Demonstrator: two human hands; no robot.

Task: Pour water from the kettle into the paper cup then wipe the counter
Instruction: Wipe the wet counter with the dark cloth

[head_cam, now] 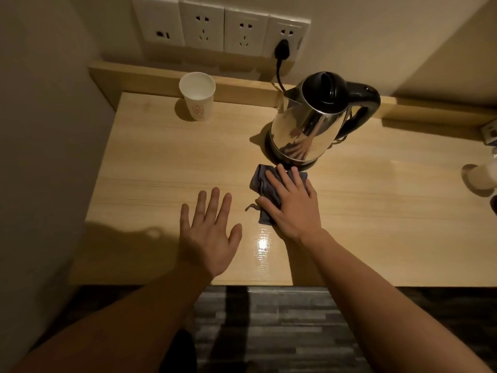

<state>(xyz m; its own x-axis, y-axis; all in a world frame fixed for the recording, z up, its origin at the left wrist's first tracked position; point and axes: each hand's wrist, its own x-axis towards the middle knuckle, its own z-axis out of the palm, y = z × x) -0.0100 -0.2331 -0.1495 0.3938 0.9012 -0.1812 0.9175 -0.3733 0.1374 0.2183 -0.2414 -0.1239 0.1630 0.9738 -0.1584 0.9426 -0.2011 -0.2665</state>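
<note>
A steel kettle [309,125] with a black lid and handle stands on its base at the back right of the wooden counter [161,162]. A white paper cup [198,96] stands upright at the back left, against the raised ledge. A dark grey cloth [262,181] lies on the counter just in front of the kettle. My right hand [291,203] presses flat on the cloth, fingers spread toward the kettle. My left hand [208,235] hovers or rests flat on the bare counter to the left, fingers apart, holding nothing.
A row of wall sockets [215,28] sits above the ledge, with the kettle's black plug [281,49] in the rightmost one. White objects [481,176] stand at the counter's right edge. A wall bounds the left side. Dark floor lies below the front edge.
</note>
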